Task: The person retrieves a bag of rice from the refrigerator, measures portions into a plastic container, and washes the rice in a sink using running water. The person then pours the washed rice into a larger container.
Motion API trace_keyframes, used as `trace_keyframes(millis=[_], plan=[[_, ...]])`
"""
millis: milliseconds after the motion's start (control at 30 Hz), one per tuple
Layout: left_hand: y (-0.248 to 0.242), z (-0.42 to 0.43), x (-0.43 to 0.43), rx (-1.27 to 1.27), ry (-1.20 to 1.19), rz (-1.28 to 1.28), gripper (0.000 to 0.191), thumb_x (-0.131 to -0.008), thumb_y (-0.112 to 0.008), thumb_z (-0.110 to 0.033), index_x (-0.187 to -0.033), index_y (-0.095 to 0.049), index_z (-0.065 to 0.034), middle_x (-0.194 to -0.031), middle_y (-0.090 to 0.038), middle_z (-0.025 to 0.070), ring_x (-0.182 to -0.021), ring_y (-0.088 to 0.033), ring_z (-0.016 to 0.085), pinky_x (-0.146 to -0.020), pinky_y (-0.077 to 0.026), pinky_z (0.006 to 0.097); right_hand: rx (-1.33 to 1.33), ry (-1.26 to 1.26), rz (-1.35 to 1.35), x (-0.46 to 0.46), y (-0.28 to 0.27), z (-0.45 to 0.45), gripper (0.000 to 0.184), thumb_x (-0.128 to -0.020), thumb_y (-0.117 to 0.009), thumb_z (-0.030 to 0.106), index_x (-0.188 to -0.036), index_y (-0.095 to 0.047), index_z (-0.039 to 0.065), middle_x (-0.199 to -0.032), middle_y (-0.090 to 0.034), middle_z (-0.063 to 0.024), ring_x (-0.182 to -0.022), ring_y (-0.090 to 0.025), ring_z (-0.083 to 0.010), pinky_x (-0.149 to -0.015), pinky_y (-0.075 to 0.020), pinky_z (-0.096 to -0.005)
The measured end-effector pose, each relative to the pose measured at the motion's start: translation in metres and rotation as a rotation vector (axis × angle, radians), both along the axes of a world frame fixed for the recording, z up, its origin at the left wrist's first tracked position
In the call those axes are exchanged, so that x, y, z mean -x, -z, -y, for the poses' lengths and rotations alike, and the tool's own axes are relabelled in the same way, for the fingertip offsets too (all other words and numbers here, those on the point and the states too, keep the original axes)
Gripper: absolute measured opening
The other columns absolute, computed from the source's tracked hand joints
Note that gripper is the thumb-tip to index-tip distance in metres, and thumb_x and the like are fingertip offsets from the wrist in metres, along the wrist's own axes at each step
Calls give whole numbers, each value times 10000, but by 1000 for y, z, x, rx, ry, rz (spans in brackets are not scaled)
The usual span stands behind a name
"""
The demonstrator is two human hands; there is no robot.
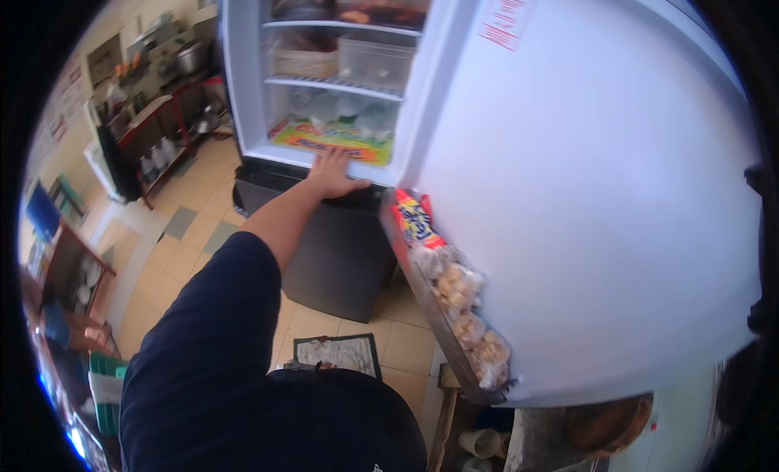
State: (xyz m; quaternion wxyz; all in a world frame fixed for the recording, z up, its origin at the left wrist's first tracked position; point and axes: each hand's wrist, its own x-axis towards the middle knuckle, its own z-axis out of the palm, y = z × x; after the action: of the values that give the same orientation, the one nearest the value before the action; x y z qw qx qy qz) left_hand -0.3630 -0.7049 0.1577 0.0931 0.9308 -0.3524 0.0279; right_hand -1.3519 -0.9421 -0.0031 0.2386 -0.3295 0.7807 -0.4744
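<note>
My left hand (pixel 335 175) rests palm down with spread fingers on the front sill of an open refrigerator (pixel 234 76). Its fingertips reach a bright printed sheet (pixel 371 152) that lines the bottom of the compartment. Clear plastic bags stand on that sheet, their contents blurred. A wire shelf (pixel 335 86) above bears plastic containers (pixel 375 61), and more sit on the top shelf. The white inner door (pixel 578 168) is swung wide to the right. In its door rack (pixel 426 301) are a red and yellow packet (pixel 417 219) and several knotted bags of pale pieces (pixel 459 286). My right hand is out of view.
A dark-edged mat (pixel 338 353) lies on the tiled floor before me. Below the door stands a low rack with cups (pixel 479 441). At the left are a red-framed table (pixel 152 116) with bottles beneath, a green crate (pixel 106 399), and what looks like a person (pixel 61 329).
</note>
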Motion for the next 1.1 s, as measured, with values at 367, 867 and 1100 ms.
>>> trace_keyframes(millis=[367,867,1100], plan=[[-2,-11,-10,29,42,-52,1232,-842,-504,-905,-1668,-277,-20,-1761,-198,185,-1646,-92,357,-1293,-71,608,354,-320,-633,-270,83,-153,298,-972,-695,217,-1120,-678,-40,-1072,-683,-162,-961,-651,-280,-859,-518,-417],[-36,-87,-182,440,12,183,446,-957,-635,-189,-1336,-599,44,-1493,-548,262,-1255,-649,436,-1008,-565,481,651,-1596,26,-806,-114,-236,172,-929,-711,5,-1099,-730,-18,-999,-711,-131,-881,-680,-222,-817,-537,-315],[-43,-53,-234,57,-142,-14,508,-979,-631,-180,-1386,-509,98,-1379,-585,297,-1116,-743,362,-881,-641,434,659,-1651,-82,-1060,-171,-204,346,-973,-723,155,-1258,-682,-37,-1125,-689,-174,-977,-679,-270,-847,-561,-373]])
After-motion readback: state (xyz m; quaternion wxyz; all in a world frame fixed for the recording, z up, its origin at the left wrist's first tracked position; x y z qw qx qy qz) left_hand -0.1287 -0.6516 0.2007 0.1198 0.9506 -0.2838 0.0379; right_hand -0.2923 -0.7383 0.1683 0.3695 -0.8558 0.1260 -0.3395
